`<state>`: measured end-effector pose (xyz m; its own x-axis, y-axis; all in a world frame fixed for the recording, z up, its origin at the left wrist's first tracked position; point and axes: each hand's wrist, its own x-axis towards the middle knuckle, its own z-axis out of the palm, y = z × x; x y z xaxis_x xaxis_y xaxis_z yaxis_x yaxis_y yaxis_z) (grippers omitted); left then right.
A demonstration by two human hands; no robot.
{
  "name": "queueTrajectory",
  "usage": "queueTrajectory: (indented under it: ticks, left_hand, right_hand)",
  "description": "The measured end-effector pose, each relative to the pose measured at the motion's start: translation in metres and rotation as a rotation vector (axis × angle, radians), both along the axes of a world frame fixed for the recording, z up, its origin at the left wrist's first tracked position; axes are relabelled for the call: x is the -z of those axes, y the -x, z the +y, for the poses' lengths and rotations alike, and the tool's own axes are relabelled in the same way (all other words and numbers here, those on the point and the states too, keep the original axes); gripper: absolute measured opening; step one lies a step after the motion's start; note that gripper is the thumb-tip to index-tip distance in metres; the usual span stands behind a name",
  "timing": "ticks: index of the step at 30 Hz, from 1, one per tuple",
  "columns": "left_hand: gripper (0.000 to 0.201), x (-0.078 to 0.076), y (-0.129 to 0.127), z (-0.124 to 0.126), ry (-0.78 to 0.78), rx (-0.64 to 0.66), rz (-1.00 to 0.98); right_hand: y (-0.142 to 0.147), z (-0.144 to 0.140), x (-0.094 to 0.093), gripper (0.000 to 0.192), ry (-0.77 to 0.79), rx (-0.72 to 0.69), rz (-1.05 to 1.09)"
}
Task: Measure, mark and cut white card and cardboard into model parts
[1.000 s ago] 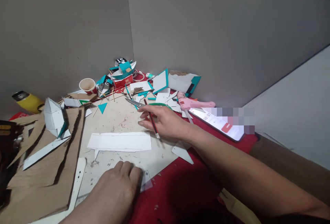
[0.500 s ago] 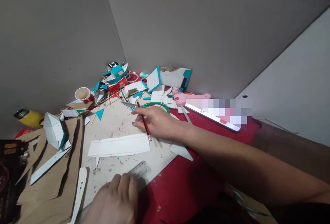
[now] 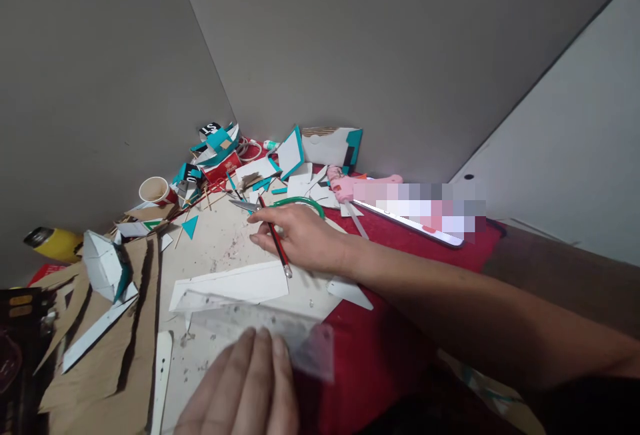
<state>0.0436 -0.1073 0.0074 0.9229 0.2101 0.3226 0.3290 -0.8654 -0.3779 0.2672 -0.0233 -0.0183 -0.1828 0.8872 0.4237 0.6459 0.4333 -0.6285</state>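
Right hand fingers pinch pencil; left hand presses ruler along strip edge.

Two plain grey walls meet in a corner behind the clutter, their seam running up and to the left. A paler, whitish panel slants across the right side. The counter is off-white, scuffed and speckled, with a red cloth laid over its near right part. The light is soft and even, with faint shadows.
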Motion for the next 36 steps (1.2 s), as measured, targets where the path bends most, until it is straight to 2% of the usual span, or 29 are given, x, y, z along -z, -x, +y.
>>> queueTrajectory:
  ticks: [2, 3, 7, 21, 24, 27, 30, 36]
  left_hand:
    - [0.037, 0.01, -0.005, 0.018, -0.124, 0.004, 0.042]
    - [0.035, 0.016, -0.007, 0.026, -0.144, -0.053, 0.031]
    - [0.032, 0.03, -0.009, 0.043, -0.162, -0.11, 0.031]
    - [0.037, 0.047, -0.018, 0.042, -0.028, -0.121, 0.082]
    - [0.036, 0.047, -0.018, 0.044, -0.04, -0.126, 0.066]
    - [0.034, 0.046, -0.018, 0.045, -0.088, -0.077, -0.02]
    - [0.034, 0.046, -0.017, 0.046, -0.112, -0.044, -0.086]
    - [0.036, 0.051, -0.016, 0.05, -0.079, -0.074, -0.09]
  right_hand:
    - [0.001, 0.0, 0.001, 0.023, 0.018, -0.006, 0.005]
    - [0.001, 0.0, 0.002, 0.024, 0.029, -0.009, 0.006]
    - [0.003, 0.001, 0.008, 0.026, 0.043, -0.023, -0.009]
    - [0.005, -0.001, 0.004, 0.027, 0.068, -0.028, -0.074]
    - [0.006, -0.002, 0.004, 0.026, 0.091, -0.014, -0.103]
    - [0.005, -0.002, 0.004, 0.027, 0.161, 0.001, -0.16]
    - [0.006, -0.003, 0.007, 0.029, 0.229, -0.051, -0.226]
    - [0.01, -0.002, 0.012, 0.026, 0.262, -0.118, -0.264]
